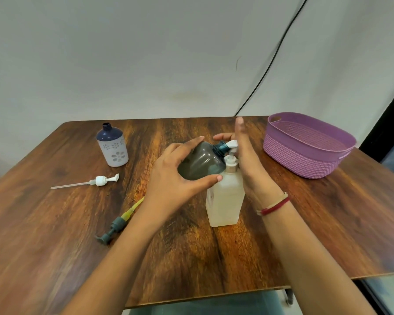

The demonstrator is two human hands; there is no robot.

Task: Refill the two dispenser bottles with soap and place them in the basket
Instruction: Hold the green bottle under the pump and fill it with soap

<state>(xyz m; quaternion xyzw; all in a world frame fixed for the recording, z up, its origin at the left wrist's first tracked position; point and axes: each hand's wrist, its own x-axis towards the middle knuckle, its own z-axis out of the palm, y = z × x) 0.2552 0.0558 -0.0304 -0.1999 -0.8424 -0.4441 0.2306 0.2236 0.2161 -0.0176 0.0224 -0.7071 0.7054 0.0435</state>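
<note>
From the head view, the left hand (pixel 171 178) grips the dark grey bottle (pixel 200 162) with curled fingers, tipped on its side at the middle of the wooden table (pixel 55 223), its open neck against the white nozzle (pixel 232 145) of the clear soap bottle (pixel 225 201). The right hand (pixel 248 164), fingers straight, rests against that nozzle. Far left stands the uncapped blue-and-white bottle (pixel 112 147), a white pump (pixel 100 180) and a grey pump (pixel 116 226) lying nearer, and the purple basket (pixel 305 160) sits far right.

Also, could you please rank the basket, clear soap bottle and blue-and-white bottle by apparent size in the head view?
1. Basket
2. Clear soap bottle, though it sits nearer the camera
3. Blue-and-white bottle
</note>
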